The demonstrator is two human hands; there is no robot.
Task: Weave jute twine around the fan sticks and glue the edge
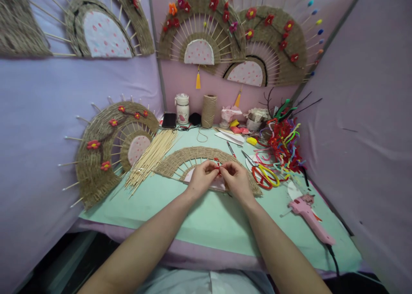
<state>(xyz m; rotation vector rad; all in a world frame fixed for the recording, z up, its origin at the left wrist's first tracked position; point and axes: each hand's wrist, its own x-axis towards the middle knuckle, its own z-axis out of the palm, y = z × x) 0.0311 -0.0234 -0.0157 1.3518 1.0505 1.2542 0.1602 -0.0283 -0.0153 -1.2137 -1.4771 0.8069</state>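
Observation:
Between the fingertips of both hands is a small bent red pipe cleaner [216,160], partly hidden by the fingers. My left hand [204,178] pinches it from one side, and my right hand [236,180] pinches it from the other, the two almost touching. Beneath them a twine-woven fan [202,151] lies flat on the table, its sticks showing between the outer band and a pale spotted centre. My hands and wrists cover part of that centre. Right of my right hand, scissors [265,177] with red and yellow handles rest near the fan's edge.
A pink glue gun [310,219] with a cord lies at right. Tangled colourful pipe cleaners [285,146] pile up behind the scissors. Thin wooden sticks [151,159] and a finished flowered fan [96,156] are at left. A twine spool [209,110] and a white jar [183,109] stand behind.

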